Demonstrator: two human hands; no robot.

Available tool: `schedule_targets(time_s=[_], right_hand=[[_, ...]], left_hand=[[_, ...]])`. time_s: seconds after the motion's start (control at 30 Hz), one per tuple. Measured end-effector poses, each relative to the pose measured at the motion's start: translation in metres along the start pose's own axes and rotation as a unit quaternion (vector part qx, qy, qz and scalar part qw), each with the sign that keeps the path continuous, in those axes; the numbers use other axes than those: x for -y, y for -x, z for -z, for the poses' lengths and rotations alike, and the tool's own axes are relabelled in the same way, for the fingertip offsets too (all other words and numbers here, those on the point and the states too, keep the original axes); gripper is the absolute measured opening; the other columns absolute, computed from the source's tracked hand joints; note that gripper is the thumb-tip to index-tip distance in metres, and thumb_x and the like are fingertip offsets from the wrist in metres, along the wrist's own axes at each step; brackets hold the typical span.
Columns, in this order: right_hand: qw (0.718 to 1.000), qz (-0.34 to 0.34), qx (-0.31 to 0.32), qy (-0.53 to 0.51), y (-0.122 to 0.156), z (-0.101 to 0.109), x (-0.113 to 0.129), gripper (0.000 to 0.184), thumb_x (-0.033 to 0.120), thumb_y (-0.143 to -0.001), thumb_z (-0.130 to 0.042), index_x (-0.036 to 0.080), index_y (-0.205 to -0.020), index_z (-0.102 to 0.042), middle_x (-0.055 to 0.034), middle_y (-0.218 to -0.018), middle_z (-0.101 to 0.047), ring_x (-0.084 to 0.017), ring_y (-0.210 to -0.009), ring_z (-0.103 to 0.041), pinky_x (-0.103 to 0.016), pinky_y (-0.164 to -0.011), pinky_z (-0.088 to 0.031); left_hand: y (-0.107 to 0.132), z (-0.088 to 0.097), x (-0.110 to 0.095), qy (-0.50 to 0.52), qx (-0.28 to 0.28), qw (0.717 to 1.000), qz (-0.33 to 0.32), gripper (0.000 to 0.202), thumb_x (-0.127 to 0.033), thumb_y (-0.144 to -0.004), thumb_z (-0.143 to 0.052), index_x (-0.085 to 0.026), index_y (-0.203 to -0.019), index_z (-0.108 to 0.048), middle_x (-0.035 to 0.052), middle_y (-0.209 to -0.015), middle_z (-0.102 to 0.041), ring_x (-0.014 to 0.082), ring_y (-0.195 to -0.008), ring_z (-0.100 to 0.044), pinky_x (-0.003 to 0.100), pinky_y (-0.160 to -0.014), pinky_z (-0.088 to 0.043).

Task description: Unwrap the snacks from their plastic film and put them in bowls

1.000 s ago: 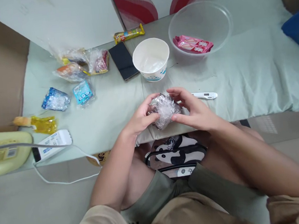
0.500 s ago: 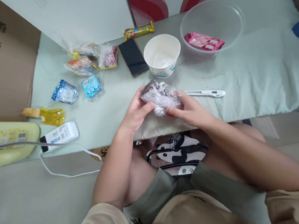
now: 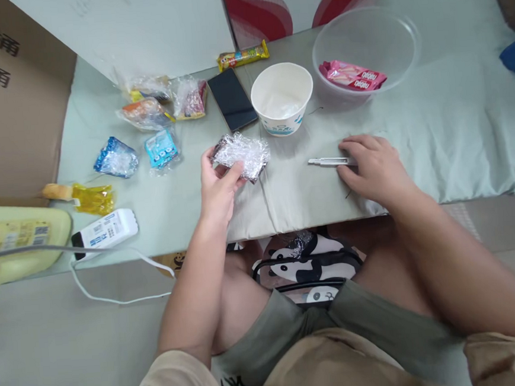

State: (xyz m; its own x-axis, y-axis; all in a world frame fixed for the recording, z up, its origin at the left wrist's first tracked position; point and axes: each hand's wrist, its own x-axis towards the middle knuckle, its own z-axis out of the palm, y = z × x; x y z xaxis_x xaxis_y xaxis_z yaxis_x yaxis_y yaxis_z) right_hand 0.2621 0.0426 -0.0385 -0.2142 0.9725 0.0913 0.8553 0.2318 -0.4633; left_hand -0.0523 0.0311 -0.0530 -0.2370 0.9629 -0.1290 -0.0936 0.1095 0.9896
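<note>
My left hand point(image 3: 222, 187) is closed on a dark packet wrapped in crinkled clear plastic film point(image 3: 244, 153), thumb on top, just above the table's front part. To the right, my right hand point(image 3: 373, 166) lies over a white utility knife point(image 3: 324, 161), its thumb and fingers closed around the handle. The knife's front end points left and stays visible; most of the handle is under the hand. A white paper cup point(image 3: 282, 99) stands beyond the packet, with something clear inside it.
Behind are a phone point(image 3: 232, 100), a yellow snack tube point(image 3: 243, 56) and a clear plastic bowl point(image 3: 395, 42) holding pink wafer packs point(image 3: 351, 75). At left lie several wrapped snacks point(image 3: 161, 148), a white power bank-like box point(image 3: 109, 231) with a cable, and a yellow jug point(image 3: 19, 226). Boxes point(image 3: 146, 29) stand behind.
My right hand has let go of the wrapped packet and moved right onto the utility knife. My left hand has shifted left with the packet, turning it film side up.
</note>
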Motion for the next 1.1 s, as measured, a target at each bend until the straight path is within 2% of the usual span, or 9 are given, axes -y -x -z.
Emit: schedule_targets(time_s=[0.13,0.27,0.37,0.5,0.6,0.73,0.87,0.97,1.1], right_hand=[[1.0,0.012,-0.007,-0.023,0.001,-0.001,0.005,0.018,0.029,-0.088,-0.054,0.026,-0.1,-0.067,-0.0141,-0.122,-0.067,-0.039,-0.119,-0.062,-0.061,-0.102,-0.048],[0.992,-0.018,0.035,-0.119,0.001,0.0,0.035,0.021,0.036,-0.09,-0.057,0.028,-0.108,-0.06,-0.0057,-0.091,-0.07,-0.027,-0.079,-0.066,-0.045,-0.078,-0.053],[0.977,0.024,0.047,-0.208,0.001,-0.007,0.058,0.024,0.041,-0.092,-0.057,0.026,-0.11,-0.058,-0.0001,-0.078,-0.068,-0.019,-0.064,-0.059,-0.034,-0.068,-0.048],[0.967,0.068,0.013,-0.244,0.001,-0.019,0.074,0.027,0.035,-0.091,-0.053,0.022,-0.114,-0.059,-0.0031,-0.088,-0.072,-0.017,-0.067,-0.06,-0.03,-0.069,-0.046],[0.969,0.074,0.026,-0.233,0.0,-0.024,0.078,0.031,0.028,-0.092,-0.048,0.021,-0.12,-0.061,-0.0058,-0.094,-0.074,-0.018,-0.07,-0.062,-0.031,-0.071,-0.047],[0.976,0.072,0.043,-0.201,-0.001,-0.022,0.077,0.033,0.027,-0.093,-0.049,0.021,-0.122,-0.064,-0.0056,-0.089,-0.074,-0.02,-0.073,-0.066,-0.031,-0.073,-0.048],[0.985,0.038,0.067,-0.155,-0.001,-0.016,0.068,0.031,0.025,-0.093,-0.051,0.023,-0.119,-0.067,-0.0045,-0.087,-0.076,-0.021,-0.074,-0.068,-0.033,-0.073,-0.049],[0.993,-0.006,0.063,-0.095,-0.003,-0.012,0.057,0.032,0.025,-0.092,-0.053,0.024,-0.12,-0.069,-0.0059,-0.094,-0.079,-0.025,-0.078,-0.07,-0.036,-0.074,-0.049],[0.997,-0.07,0.008,-0.023,-0.006,-0.011,0.044,0.035,0.026,-0.09,-0.058,0.025,-0.124,-0.067,-0.0092,-0.103,-0.079,-0.031,-0.087,-0.071,-0.042,-0.076,-0.051]], left_hand=[[0.003,-0.007,0.0,-0.012,0.028,1.0,0.007,0.073,-0.05,-0.07,-0.088,-0.035,-0.131,-0.05,0.0066,-0.124,-0.067,0.0278,-0.117,-0.068,0.038,-0.087,-0.063],[0.005,-0.016,0.001,-0.008,0.047,0.999,-0.004,0.074,-0.052,-0.071,-0.088,-0.035,-0.132,-0.05,0.0082,-0.127,-0.067,0.0277,-0.117,-0.067,0.037,-0.089,-0.062],[0.006,-0.02,0.006,-0.034,0.082,0.995,-0.054,0.082,-0.052,-0.069,-0.09,-0.034,-0.137,-0.047,0.009,-0.133,-0.064,0.0275,-0.12,-0.067,0.038,-0.097,-0.06],[0.011,-0.026,0.011,-0.083,0.117,0.985,-0.094,0.088,-0.049,-0.069,-0.09,-0.03,-0.142,-0.045,0.0112,-0.134,-0.063,0.0289,-0.116,-0.069,0.042,-0.1,-0.059],[0.014,-0.03,0.011,-0.085,0.108,0.986,-0.094,0.084,-0.045,-0.068,-0.091,-0.029,-0.139,-0.048,0.0116,-0.131,-0.064,0.0299,-0.113,-0.071,0.044,-0.097,-0.06],[0.01,-0.026,0.007,-0.02,0.075,0.995,-0.069,0.08,-0.041,-0.065,-0.092,-0.03,-0.132,-0.051,0.0097,-0.131,-0.065,0.029,-0.116,-0.069,0.039,-0.094,-0.061],[0.0,-0.01,0.003,0.055,0.017,0.998,-0.012,0.073,-0.032,-0.066,-0.09,-0.034,-0.128,-0.052,0.005,-0.121,-0.069,0.0252,-0.112,-0.071,0.034,-0.087,-0.062],[-0.003,-0.004,0.0,0.065,-0.01,0.998,0.009,0.072,-0.028,-0.069,-0.086,-0.037,-0.131,-0.05,0.0024,-0.113,-0.07,0.0219,-0.106,-0.072,0.034,-0.086,-0.062],[0.007,-0.012,-0.003,0.007,0.045,0.999,-0.018,0.079,-0.034,-0.068,-0.089,-0.037,-0.135,-0.047,0.0037,-0.112,-0.068,0.0214,-0.099,-0.071,0.033,-0.081,-0.061]])
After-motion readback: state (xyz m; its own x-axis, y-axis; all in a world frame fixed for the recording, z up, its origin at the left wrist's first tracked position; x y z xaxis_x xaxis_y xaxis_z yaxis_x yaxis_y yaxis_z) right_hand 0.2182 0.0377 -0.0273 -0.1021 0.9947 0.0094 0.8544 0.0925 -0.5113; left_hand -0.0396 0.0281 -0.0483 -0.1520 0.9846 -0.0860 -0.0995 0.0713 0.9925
